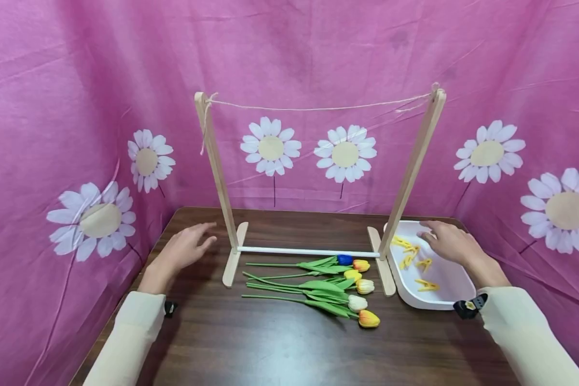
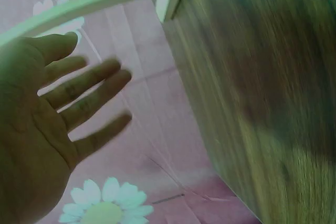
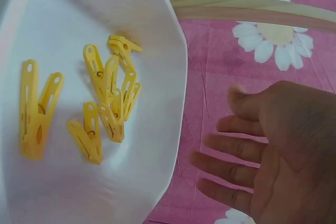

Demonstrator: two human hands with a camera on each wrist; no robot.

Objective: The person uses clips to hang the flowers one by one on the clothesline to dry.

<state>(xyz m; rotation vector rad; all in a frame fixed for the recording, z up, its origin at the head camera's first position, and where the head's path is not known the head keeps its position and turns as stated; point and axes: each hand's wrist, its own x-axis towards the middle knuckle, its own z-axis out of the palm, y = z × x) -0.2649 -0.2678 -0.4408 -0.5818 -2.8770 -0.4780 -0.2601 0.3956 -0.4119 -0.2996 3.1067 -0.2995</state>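
Both left hand and right hand are empty, spread wide; the tray (yellow pegs inside) probably sits beside the stand for easy reach.

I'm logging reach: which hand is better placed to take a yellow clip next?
Probably the right hand: it's by the white tray of yellow clips; the left hand is across the stand.

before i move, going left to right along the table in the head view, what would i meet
left hand → stand's left foot → tulips → stand's right foot → yellow clothespins → right hand
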